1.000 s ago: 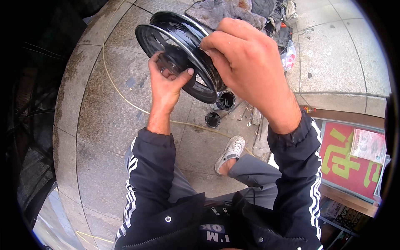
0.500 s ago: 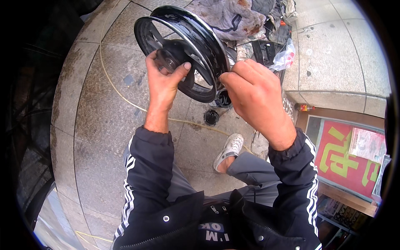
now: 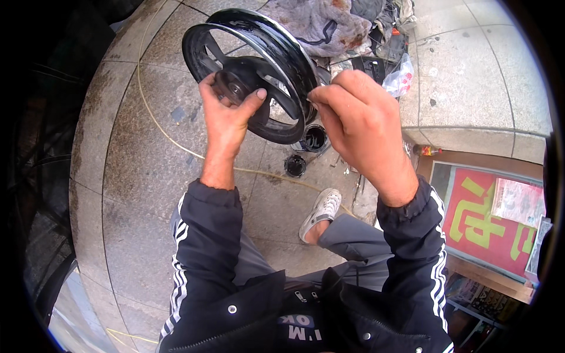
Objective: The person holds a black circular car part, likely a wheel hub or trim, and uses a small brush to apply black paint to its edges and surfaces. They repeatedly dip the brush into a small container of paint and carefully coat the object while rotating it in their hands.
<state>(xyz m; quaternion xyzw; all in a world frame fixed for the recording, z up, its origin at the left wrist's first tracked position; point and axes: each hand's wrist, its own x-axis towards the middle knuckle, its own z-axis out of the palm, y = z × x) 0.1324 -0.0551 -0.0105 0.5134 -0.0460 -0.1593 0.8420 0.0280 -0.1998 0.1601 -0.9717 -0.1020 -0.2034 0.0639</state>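
Note:
A black wheel rim [image 3: 289, 57] with spokes hangs tilted in the air before me, its barrel shiny and a bright metal line along one lip. My left hand [image 3: 227, 123] grips it by the round central hub [image 3: 250, 70], thumb and fingers wrapped around the hub's end. At the wheel's right edge my right hand [image 3: 366, 126] is closed in a pinch, knuckles up; whatever lies between its fingertips is hidden or too small to name. Below the wheel stand an open tin of black liquid [image 3: 313, 139] and a smaller dark-filled pot [image 3: 295, 166].
A thin yellowish hose [image 3: 154, 113] runs across the paving. Stained cloth [image 3: 329, 23] and dark clutter lie at the far side, with a clear plastic bag [image 3: 399, 76] beside them. On the right are a stone step [image 3: 471, 126], a bottle [image 3: 426, 150] and a red sign board [image 3: 479, 206].
The wheel and my left hand have shifted slightly left. My right hand has tilted and moved up a little at the rim's edge, uncovering more of the larger tin.

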